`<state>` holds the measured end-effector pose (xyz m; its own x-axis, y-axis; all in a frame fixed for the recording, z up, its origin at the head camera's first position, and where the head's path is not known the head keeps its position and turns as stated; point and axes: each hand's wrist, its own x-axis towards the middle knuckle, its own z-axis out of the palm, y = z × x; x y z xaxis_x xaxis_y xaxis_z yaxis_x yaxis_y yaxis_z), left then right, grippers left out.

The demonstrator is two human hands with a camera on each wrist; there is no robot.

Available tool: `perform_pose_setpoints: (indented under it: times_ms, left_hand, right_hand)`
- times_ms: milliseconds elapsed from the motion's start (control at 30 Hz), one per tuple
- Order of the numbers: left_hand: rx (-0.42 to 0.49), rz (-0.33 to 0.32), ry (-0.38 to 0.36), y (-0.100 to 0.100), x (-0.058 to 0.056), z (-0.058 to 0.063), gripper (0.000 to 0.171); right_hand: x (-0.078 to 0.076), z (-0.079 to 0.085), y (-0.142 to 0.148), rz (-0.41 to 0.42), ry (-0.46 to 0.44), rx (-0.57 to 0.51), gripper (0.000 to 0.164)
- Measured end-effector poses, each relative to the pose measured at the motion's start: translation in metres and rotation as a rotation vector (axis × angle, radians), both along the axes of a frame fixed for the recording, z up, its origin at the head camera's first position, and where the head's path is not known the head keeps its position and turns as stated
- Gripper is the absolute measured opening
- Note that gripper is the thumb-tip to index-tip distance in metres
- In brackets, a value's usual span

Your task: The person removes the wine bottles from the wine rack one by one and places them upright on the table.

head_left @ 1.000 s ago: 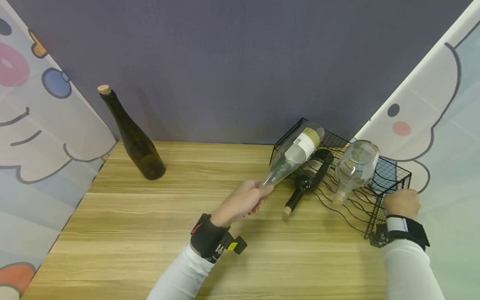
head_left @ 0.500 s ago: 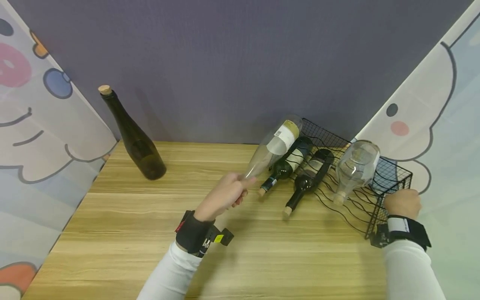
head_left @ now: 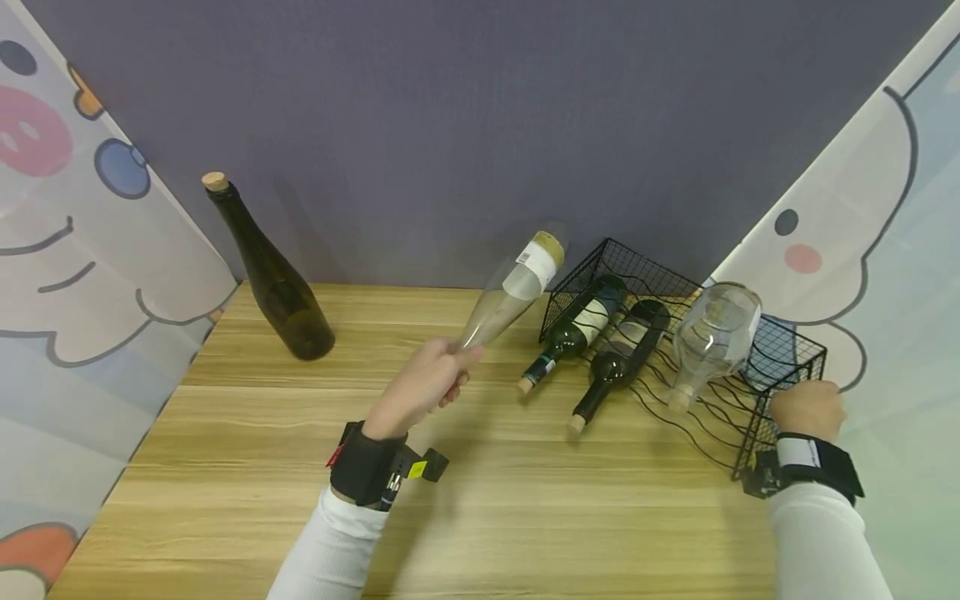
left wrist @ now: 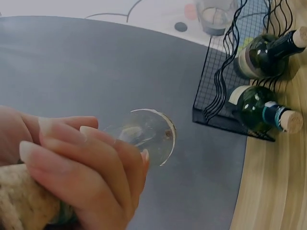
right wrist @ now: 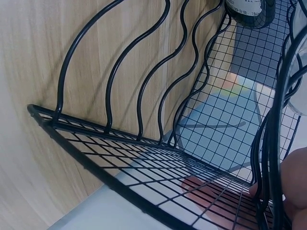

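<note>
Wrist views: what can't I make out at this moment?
Left wrist: neck of the clear, tapering glass bottle, mostly hidden by the left hand.
Right wrist: right hand, cut off by the right edge, partly behind the black wire rack.
Right wrist: dark glass bottle, mostly beyond the top edge.

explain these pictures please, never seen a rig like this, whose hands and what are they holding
No robot here, just a person working bare-handed. One view looks down from the head; the other two are taken from the left and right wrists. The left hand holds a clear glass bottle by its neck. The right hand grips the end of a black wire wine rack on the wooden table. Two dark corked wine bottles and a rounder clear bottle rest on the rack. A dark green corked bottle stands at the left.
</note>
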<state>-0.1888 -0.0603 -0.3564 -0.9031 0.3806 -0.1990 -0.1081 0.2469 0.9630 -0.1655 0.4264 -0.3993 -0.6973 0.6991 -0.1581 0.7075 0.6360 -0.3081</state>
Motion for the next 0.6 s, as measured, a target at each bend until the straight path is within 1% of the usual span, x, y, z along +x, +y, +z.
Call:
perform_pose_setpoints:
  times_ms: [167,333,500,600]
  left_hand:
    - [-0.020,0.020,0.005,-0.007,0.001,0.003,0.026]
    - [-0.032,0.036,0.005,-0.014,0.000,0.005,0.026]
    - [-0.042,0.054,0.010,-0.019,0.001,0.003,0.026]
    - [-0.053,0.060,0.008,-0.020,0.002,0.002,0.027]
  right_hand:
    - [-0.001,-0.002,0.002,0.009,-0.013,0.012,0.062]
    - [0.000,0.000,-0.001,-0.005,-0.013,-0.003,0.062]
    - [0.001,0.002,-0.004,-0.020,0.000,-0.022,0.062]
    - [0.002,0.004,-0.004,-0.042,0.007,-0.042,0.062]
